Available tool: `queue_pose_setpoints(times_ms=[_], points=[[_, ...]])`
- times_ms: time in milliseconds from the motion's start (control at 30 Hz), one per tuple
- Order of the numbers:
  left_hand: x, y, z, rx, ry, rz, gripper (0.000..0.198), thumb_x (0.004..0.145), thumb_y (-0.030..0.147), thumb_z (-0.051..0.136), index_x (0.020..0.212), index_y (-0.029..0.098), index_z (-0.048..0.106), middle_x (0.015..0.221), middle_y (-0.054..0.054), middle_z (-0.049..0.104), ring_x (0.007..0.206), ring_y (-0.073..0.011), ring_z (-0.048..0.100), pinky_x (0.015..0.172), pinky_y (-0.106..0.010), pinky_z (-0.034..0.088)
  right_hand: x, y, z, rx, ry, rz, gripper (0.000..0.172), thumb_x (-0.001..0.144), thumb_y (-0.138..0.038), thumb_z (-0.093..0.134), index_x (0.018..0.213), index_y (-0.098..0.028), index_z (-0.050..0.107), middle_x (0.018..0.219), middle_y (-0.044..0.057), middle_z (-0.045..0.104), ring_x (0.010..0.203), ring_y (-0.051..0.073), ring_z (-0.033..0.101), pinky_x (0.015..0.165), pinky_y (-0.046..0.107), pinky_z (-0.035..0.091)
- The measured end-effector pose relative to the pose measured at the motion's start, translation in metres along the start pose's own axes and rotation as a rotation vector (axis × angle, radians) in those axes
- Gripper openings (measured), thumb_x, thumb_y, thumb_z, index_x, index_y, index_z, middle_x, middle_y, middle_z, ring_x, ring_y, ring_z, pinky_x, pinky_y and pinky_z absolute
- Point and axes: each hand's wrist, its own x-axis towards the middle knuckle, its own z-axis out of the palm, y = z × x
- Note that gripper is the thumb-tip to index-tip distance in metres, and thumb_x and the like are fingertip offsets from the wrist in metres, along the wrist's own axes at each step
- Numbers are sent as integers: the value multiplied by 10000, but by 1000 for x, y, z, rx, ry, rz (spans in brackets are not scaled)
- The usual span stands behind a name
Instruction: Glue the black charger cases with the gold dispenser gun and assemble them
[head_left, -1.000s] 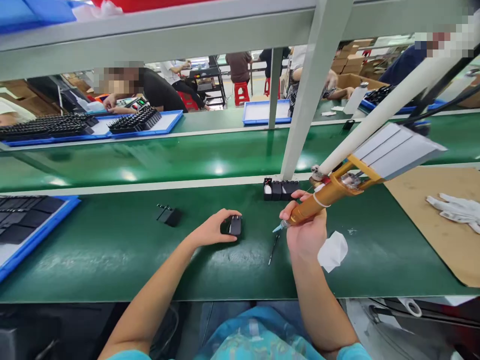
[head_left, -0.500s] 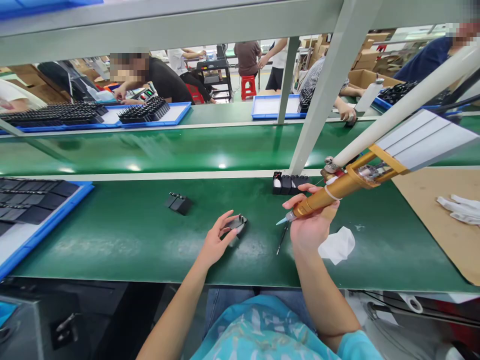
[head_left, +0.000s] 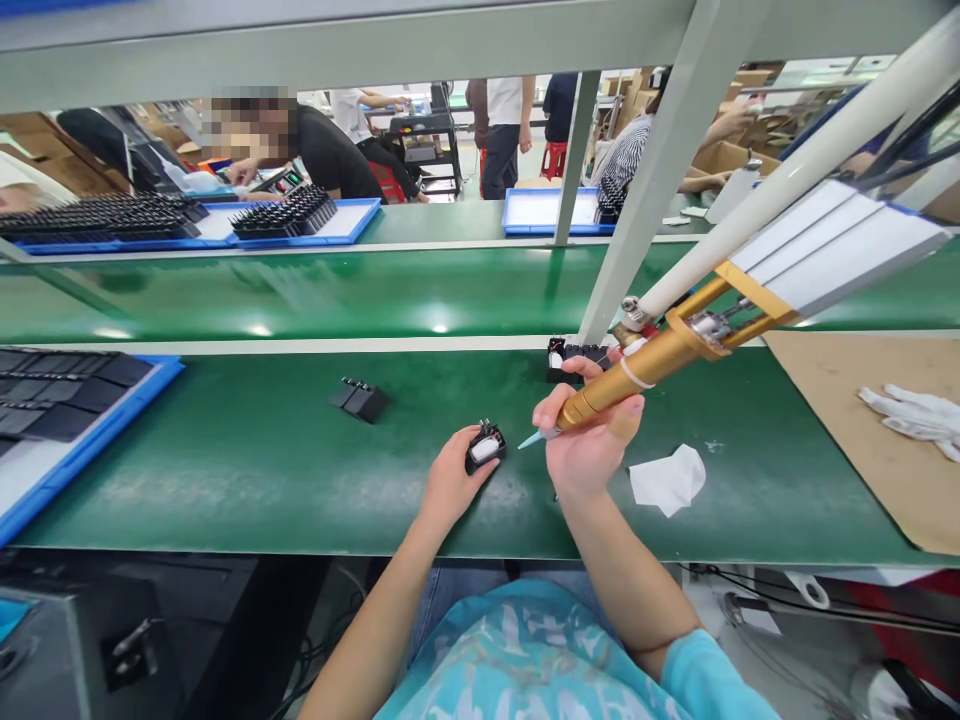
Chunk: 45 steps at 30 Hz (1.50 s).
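My left hand (head_left: 451, 482) grips a small black housing (head_left: 487, 448) over the green bench; its open side shows a white part and wires, with metal pins at the top. My right hand (head_left: 589, 440) is wrapped round a gold dispensing tool (head_left: 626, 383), whose pale blue nozzle (head_left: 531, 439) points at the housing, a little to its right and apart from it. Behind the right hand stands a row of black housings (head_left: 556, 360), partly hidden. Another black piece (head_left: 361, 399) lies to the left.
A blue-rimmed tray (head_left: 159, 385) of black parts stands at left. White tissue (head_left: 669, 480) lies right of my right hand. White gloves (head_left: 915, 420) rest on brown board (head_left: 840, 430). A slanted metal post (head_left: 637, 190) rises behind. People sit and stand beyond.
My left hand has taken hold of the black housing and turned it so its open side shows. My right hand has moved left with the tool, bringing the nozzle closer to the housing.
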Motion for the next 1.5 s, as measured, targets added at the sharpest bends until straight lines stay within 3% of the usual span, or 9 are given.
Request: queue_pose_setpoints(times_ms=[133, 300, 400, 600, 833, 1133, 1333, 1500], points=[[-6, 12, 1, 109, -6, -56, 383, 706, 387, 782, 1055, 290, 660, 961, -40, 722, 842, -277, 660, 830, -391, 477, 1, 0, 1, 15, -58, 67, 483, 852, -674, 408, 1066, -262, 536, 983, 3, 607, 430, 75, 561, 411, 270, 480], [-15, 32, -3, 73, 27, 43, 349, 690, 361, 801, 1007, 288, 674, 857, -1, 704, 591, -170, 562, 641, -286, 442, 0, -2, 0, 33, -66, 85, 479, 839, -689, 416, 1009, -255, 525, 976, 1, 643, 400, 69, 547, 383, 255, 469], [-18, 41, -4, 75, 42, 119, 321, 693, 339, 798, 983, 274, 679, 837, -6, 701, 644, -179, 588, 658, -285, 448, -1, -2, 0, 48, -62, 94, 463, 841, -681, 429, 1027, -264, 506, 996, 0, 658, 387, 71, 553, 368, 251, 468], [-22, 50, -5, 260, 22, 228, 291, 758, 305, 721, 1024, 233, 630, 865, -7, 706, 724, -173, 643, 684, -275, 494, -3, -3, -2, 82, -98, 64, 417, 862, -662, 446, 880, -248, 486, 954, -25, 653, 373, 67, 554, 353, 231, 446], [-22, 49, -4, 363, 36, 297, 285, 786, 308, 698, 1037, 211, 605, 829, 11, 693, 582, -109, 582, 546, -213, 468, -5, -5, 1, 45, -87, 72, 465, 850, -688, 421, 1068, -286, 504, 979, -12, 650, 367, 64, 536, 342, 243, 453], [-19, 44, 8, 370, 84, 274, 313, 771, 305, 709, 1045, 202, 599, 847, -2, 717, 599, -116, 620, 575, -218, 499, -7, -3, 7, 67, -112, 86, 447, 853, -684, 411, 1059, -296, 491, 979, -17, 630, 374, 57, 531, 342, 236, 451], [-12, 50, 21, 300, 113, 366, 294, 768, 281, 698, 1036, 198, 608, 866, -11, 731, 640, -125, 659, 562, -208, 506, -8, -2, 13, 131, -123, 87, 438, 851, -663, 453, 1056, -280, 512, 991, -11, 618, 387, 61, 558, 348, 230, 449], [-9, 50, 25, 246, 167, 477, 305, 772, 268, 699, 1052, 190, 606, 926, -31, 745, 630, -120, 664, 570, -211, 519, -9, -3, 13, 170, -147, 96, 404, 851, -655, 478, 926, -259, 508, 960, -31, 605, 379, 65, 564, 339, 224, 441]])
